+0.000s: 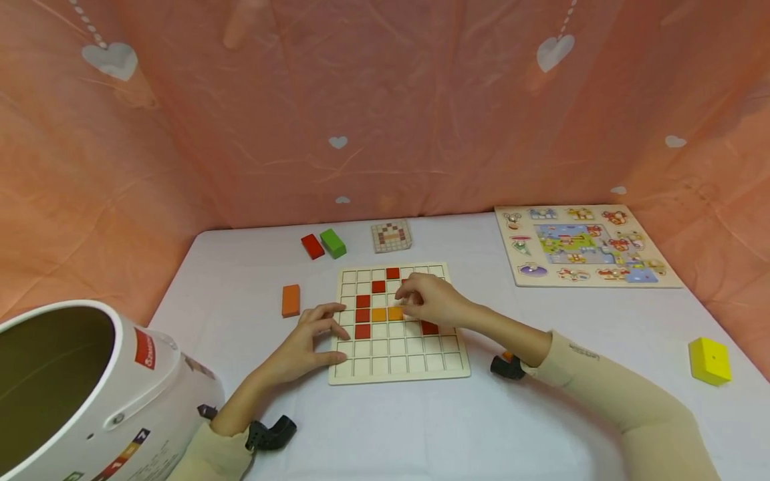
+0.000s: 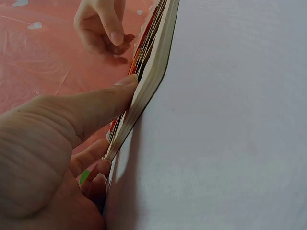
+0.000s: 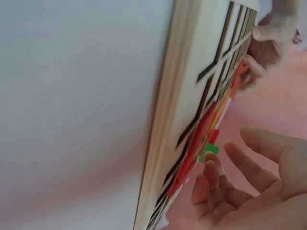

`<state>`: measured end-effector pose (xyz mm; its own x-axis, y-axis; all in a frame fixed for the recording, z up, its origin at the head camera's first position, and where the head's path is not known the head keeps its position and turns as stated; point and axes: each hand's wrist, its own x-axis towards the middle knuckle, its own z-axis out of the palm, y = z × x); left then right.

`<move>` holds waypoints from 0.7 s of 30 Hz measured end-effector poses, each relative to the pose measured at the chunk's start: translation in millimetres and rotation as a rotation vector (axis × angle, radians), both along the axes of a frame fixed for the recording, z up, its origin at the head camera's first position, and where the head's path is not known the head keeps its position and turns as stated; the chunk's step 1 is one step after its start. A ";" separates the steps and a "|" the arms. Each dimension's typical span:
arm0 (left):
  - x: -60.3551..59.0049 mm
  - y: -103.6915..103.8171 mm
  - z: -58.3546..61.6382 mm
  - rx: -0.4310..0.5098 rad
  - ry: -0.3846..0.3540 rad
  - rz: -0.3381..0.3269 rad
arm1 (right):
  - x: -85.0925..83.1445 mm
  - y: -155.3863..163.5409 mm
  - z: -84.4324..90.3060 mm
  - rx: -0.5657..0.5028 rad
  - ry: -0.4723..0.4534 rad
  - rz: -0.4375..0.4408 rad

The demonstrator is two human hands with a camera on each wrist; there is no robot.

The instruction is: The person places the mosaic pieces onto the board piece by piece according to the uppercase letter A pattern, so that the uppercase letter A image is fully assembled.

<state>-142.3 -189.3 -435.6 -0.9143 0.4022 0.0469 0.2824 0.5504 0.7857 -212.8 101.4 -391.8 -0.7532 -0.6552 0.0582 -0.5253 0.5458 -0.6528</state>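
A light wooden grid board [image 1: 397, 366] lies on the white table. Several red tiles [image 1: 363, 331] sit in its cells, along with two orange tiles [image 1: 378, 314] side by side in one row. My left hand [image 1: 314, 337] rests its thumb and fingertips on the board's left edge, fingers spread. Over the board's right half is my right hand [image 1: 434, 299], its fingertips beside the right-hand orange tile and hiding some cells. In the right wrist view, the right hand's fingers [image 3: 256, 167] are apart and loosely bent, with nothing visible between them.
Behind the board lie a patterned card [image 1: 392, 236], a red block [image 1: 312, 246] and a green block [image 1: 333, 243]. An orange block [image 1: 291, 300] is at left. A white bucket [image 1: 150, 401] stands front left. At right are a picture puzzle [image 1: 511, 227] and yellow block [image 1: 710, 361].
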 end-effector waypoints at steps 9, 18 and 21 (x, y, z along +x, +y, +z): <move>0.0 -0.5 -1.6 0.005 -0.008 -0.005 | 18.4 74.1 -3.8 -0.064 -0.053 0.037; 0.1 -0.3 -0.8 0.009 -0.024 0.001 | 40.0 148.2 -5.1 -0.008 -0.230 0.236; 0.5 -1.3 -1.7 0.011 -0.024 0.006 | 40.5 155.0 -5.5 -0.022 -0.219 0.282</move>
